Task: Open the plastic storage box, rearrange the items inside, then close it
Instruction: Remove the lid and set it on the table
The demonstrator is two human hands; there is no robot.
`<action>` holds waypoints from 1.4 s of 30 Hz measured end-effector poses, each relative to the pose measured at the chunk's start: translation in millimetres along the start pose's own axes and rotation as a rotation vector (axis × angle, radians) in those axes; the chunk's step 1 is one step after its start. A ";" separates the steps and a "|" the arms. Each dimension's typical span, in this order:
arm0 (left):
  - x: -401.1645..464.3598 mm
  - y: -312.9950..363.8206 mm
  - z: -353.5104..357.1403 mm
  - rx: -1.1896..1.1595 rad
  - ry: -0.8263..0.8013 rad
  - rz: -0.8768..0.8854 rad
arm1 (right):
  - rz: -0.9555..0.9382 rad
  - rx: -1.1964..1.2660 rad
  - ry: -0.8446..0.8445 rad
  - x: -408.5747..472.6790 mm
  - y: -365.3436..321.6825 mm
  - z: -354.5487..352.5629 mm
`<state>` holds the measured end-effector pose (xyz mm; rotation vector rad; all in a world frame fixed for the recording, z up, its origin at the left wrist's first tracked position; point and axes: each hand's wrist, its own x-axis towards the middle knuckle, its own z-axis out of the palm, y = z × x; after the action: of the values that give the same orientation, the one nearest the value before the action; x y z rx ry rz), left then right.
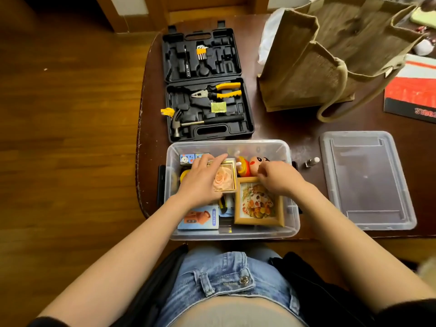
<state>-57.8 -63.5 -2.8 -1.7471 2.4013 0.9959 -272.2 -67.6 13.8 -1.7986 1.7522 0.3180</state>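
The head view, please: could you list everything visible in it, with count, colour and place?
storage box: one, clear, table's near edge, open
lid: one, clear, right of box
rose case: one, gold-edged, in box
picture frame: one, wooden, in box
mini fan carton: one, blue, in box
doll: one, orange, in box
tool case: one, black, open, behind box
bag: one, brown, far right
left hand: on rose case
right hand: at frame's top
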 end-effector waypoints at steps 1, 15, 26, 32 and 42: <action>-0.3 0.2 0.1 -0.006 0.007 -0.007 | -0.012 -0.050 -0.046 1.3 -1.2 1.0; -28.8 -1.9 -31.0 -0.040 -0.058 -0.056 | -0.157 0.272 -0.219 8.9 6.7 1.9; -2.9 16.1 -25.1 0.152 -0.231 -0.124 | 0.226 0.527 0.522 16.3 77.5 -15.0; 8.8 24.7 -36.2 0.223 -0.358 -0.200 | 0.515 0.458 0.413 31.9 141.8 14.1; 65.5 89.8 -17.2 0.207 -0.195 0.037 | 0.414 0.496 0.521 37.9 148.6 21.6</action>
<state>-153.6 -112.1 30.6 -1.4713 2.3277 0.8411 -407.1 -78.8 -61.6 -1.2139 2.3054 -0.4381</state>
